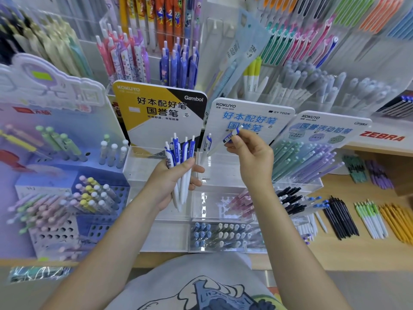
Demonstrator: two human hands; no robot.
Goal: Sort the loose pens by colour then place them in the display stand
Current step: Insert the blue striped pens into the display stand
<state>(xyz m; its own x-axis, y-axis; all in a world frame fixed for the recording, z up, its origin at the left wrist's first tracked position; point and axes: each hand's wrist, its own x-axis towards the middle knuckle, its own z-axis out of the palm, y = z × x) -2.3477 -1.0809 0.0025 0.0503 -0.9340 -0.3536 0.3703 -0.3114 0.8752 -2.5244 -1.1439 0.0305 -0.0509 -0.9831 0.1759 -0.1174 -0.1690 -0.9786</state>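
My left hand (176,177) grips a bundle of several white pens with blue clips (182,153), tips down, in front of the clear acrylic display stand (143,166). My right hand (250,153) pinches one more blue-and-white pen (232,135) by its upper end, slanted over the stand's right compartment. Another blue-and-white pen (206,148) stands in that compartment just left of my right hand. On the wooden counter to the right lie sorted rows of loose pens: black (339,218), green-and-white (371,220) and yellow (395,222).
Kokuyo sign boards (161,113) rise behind the stand. Lower trays hold pink (242,204), black and blue-capped pens. A perforated blue holder with pastel pens (67,211) sits on the left. Racks of pens fill the wall behind, and teal and purple pens (306,159) lean at right.
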